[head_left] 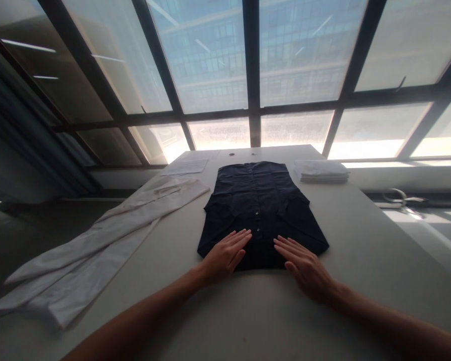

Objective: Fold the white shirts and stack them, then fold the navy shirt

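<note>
A dark navy buttoned shirt point(257, 195) lies flat on the white table point(165, 281), its row of small buttons running down the middle and its sleeves out of sight. My left hand point(227, 254) rests on the left part of its near edge, palm down, fingers stretched out. On the right part of that edge lies my right hand point(302, 263), also flat with fingers extended. Neither hand grips the cloth. Both hands cover small portions of the shirt's near end.
White garments point(108, 235) spread along the table's left side and hang over its edge. A folded white stack point(321, 171) sits at the back right, and a flat white piece point(185, 167) at the back left. Large windows point(253, 65) stand behind the table; a curtain point(30, 125) hangs left.
</note>
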A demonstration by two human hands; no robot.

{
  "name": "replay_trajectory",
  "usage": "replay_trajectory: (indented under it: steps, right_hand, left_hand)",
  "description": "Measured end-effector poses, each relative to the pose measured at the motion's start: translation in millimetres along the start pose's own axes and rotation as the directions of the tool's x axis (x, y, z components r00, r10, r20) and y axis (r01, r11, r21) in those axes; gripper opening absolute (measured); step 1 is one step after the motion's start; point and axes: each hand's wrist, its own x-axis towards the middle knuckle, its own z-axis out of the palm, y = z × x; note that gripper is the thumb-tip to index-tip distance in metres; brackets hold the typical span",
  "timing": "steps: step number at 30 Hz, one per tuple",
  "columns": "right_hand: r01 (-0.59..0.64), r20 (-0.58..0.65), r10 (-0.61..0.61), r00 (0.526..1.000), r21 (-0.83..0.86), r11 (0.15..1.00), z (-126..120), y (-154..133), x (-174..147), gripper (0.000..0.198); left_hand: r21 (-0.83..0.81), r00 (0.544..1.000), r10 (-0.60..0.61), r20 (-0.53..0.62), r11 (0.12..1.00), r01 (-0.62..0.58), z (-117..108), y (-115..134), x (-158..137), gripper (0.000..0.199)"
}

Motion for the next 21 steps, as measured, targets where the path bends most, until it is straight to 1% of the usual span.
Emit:
replay_trajectory:
  steps: [2,3,5,7,11,17,19,21]
  right_hand:
    - [0.062,0.097,-0.062,0.993,0.002,0.998,-0.3,-6.6,3.7,0.050]
    - [0.078,0.155,-0.077,0.985,0.001,0.997,-0.2,-9.6,5.1,0.053]
    - [0.071,0.244,-0.065,0.967,-0.015,0.997,0.5,-14.0,6.7,0.059]
    - [0.045,0.284,-0.033,0.958,-0.035,0.998,1.7,-16.0,6.6,0.062]
    - [0.009,0.267,0.013,0.964,-0.080,0.997,3.9,-17.0,4.9,0.058]
    - [-0.004,0.158,0.021,0.987,-0.103,0.995,0.7,-20.9,5.2,0.038]
    - [-0.006,0.139,0.020,0.990,-0.099,0.995,-0.8,-21.6,5.5,0.034]
    - [-0.012,0.126,0.024,0.992,-0.094,0.996,-1.2,-21.8,5.7,0.033]
  left_hand:
    - [0.030,0.995,0.084,0.051,0.996,-0.085,3.8,2.3,2.3,0.054]
    - [0.043,0.991,0.107,0.086,0.993,-0.111,6.6,2.1,2.6,0.055]
    - [0.061,0.983,0.109,0.150,0.991,-0.119,12.0,-0.3,2.0,0.058]
    - [0.064,0.976,0.089,0.200,0.993,-0.103,15.3,-3.4,0.8,0.061]
    - [0.034,0.967,0.074,0.245,0.996,-0.085,13.0,-5.0,0.4,0.060]
    - [-0.007,0.967,-0.004,0.254,1.000,0.006,7.2,-4.9,2.1,0.056]
    - [0.006,0.967,-0.026,0.253,1.000,0.026,7.7,-5.0,4.0,0.058]
    - [0.056,0.971,-0.042,0.237,0.998,0.030,9.0,-1.9,9.5,0.059]
